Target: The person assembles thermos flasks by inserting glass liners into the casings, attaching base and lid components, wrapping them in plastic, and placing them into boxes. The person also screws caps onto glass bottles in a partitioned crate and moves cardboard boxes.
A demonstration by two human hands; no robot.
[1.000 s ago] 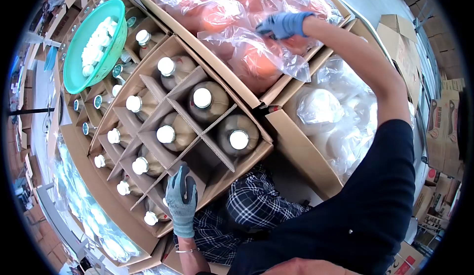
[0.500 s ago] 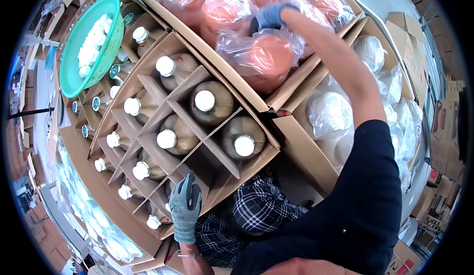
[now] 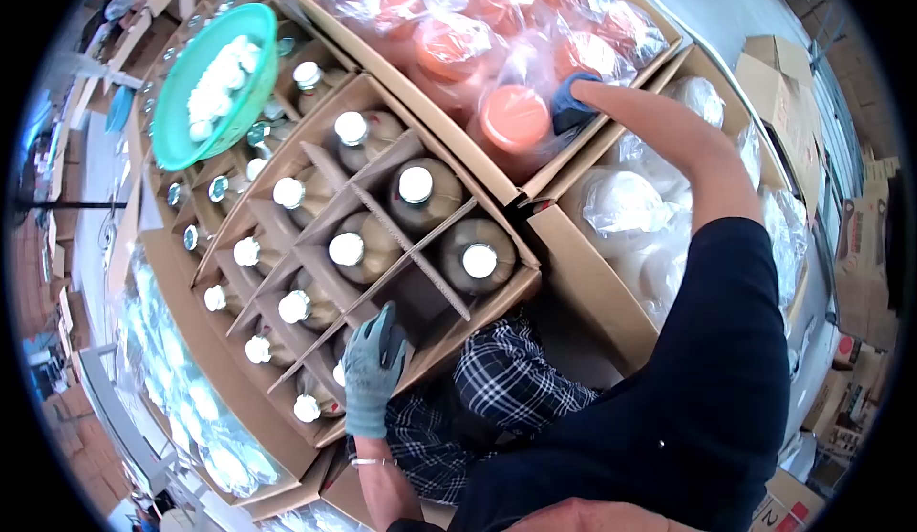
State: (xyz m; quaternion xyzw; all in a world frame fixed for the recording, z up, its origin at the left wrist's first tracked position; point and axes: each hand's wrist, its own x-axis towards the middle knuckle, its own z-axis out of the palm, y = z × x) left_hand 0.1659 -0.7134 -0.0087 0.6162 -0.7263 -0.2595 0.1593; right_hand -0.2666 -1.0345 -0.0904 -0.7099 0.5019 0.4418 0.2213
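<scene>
My left hand (image 3: 374,365), in a grey-green glove, rests at the near edge of a divided cardboard box (image 3: 449,355) with its fingers apart. White-capped bottles (image 3: 425,198) stand in most compartments; one beside my left hand holds no bottle. In a blue glove, my right hand (image 3: 576,104) reaches down into the right corner of the upper box (image 3: 435,136). Its fingers are hidden there, next to an orange-topped item (image 3: 516,119) in clear plastic. Several more orange items wrapped in plastic (image 3: 449,47) fill that box.
A green basin (image 3: 177,121) of white caps (image 3: 220,83) sits on another box of bottles at the upper left. On the right is a box of clear plastic-wrapped items (image 3: 621,202). More wrapped items (image 3: 196,398) lie in a box at lower left.
My right hand has moved right and lower, down into the corner of the upper box. The plastic over the front orange item has shifted, baring its top. My left hand stays at the box edge.
</scene>
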